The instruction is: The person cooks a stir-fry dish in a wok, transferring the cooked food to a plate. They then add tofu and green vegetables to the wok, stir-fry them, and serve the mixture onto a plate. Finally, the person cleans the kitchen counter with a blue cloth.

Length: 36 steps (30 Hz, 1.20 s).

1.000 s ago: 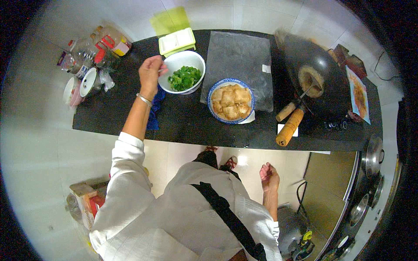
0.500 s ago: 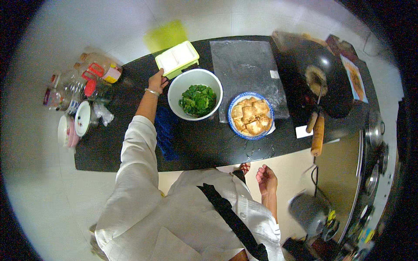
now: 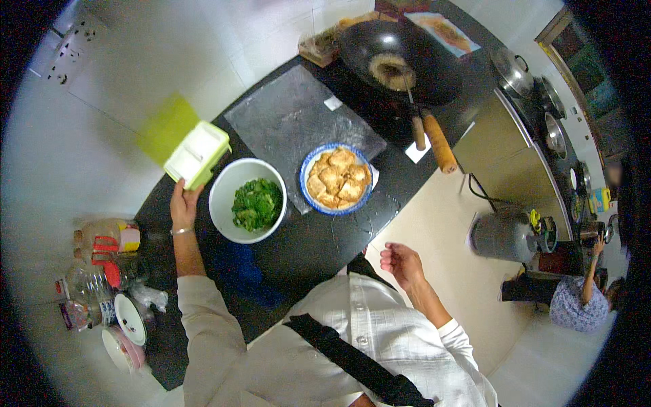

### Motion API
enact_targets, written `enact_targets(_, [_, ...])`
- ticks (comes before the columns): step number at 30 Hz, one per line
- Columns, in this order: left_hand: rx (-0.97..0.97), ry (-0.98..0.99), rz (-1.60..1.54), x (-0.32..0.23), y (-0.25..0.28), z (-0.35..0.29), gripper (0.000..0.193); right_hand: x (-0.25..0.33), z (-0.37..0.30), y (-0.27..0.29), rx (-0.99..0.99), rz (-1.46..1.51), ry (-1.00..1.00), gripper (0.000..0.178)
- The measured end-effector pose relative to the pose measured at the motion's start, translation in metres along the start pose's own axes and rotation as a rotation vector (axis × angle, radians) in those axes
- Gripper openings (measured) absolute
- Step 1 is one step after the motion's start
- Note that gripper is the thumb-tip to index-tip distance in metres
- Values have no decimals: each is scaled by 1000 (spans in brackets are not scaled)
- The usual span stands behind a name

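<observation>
My left hand (image 3: pixel 184 207) grips the near end of a light green box (image 3: pixel 200 153) with white compartments inside. Its see-through green lid (image 3: pixel 166 129) stands raised at the back. Right beside the box is a white pot (image 3: pixel 218 216) with cooked leafy greens (image 3: pixel 258 205) in it. A blue-rimmed plate (image 3: pixel 306 191) of browned tofu-like pieces (image 3: pixel 337 178) sits to the right of the pot. Beyond the counter's front edge my right hand (image 3: pixel 403 264) hangs in the air, fingers loosely curled, with nothing seen in it.
A black wok (image 3: pixel 434 64) with a spatula and wooden handle (image 3: pixel 439 144) stands far right. Bottles (image 3: pixel 108 254) and bowls (image 3: pixel 130 319) crowd the left end. A blue cloth (image 3: pixel 237 264) lies near the pot. Another person (image 3: pixel 576 302) is at the far right counter, past a grey bin (image 3: pixel 502 234).
The view has turned, so the counter now slants and the other person shows at right. My left hand stays on the box; my right hand remains off the counter, loosely curled.
</observation>
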<state>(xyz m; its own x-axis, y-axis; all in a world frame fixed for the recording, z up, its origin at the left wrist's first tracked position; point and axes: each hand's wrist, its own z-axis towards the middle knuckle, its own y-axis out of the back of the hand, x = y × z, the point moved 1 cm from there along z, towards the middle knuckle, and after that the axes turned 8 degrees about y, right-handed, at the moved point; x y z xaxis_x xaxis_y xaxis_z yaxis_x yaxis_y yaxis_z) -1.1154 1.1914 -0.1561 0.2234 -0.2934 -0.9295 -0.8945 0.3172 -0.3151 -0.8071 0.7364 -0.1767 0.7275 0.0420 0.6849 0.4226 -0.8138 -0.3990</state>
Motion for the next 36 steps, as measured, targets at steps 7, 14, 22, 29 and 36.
enact_targets(7, [56,-14,-267,-39,-40,-33,40,10,18,-42,200,-328,320,25])
enact_targets(14, [131,76,-174,-36,-120,-99,33,70,-9,-129,357,-575,957,19])
enact_targets(22, [284,149,112,9,-207,-172,24,110,-48,-141,446,-1044,1328,40])
enact_targets(29, [353,276,-126,38,-240,-194,22,105,-47,-128,402,-1244,1476,19])
enact_targets(36, [381,301,-108,47,-247,-197,27,111,-42,-122,396,-1254,1739,26])
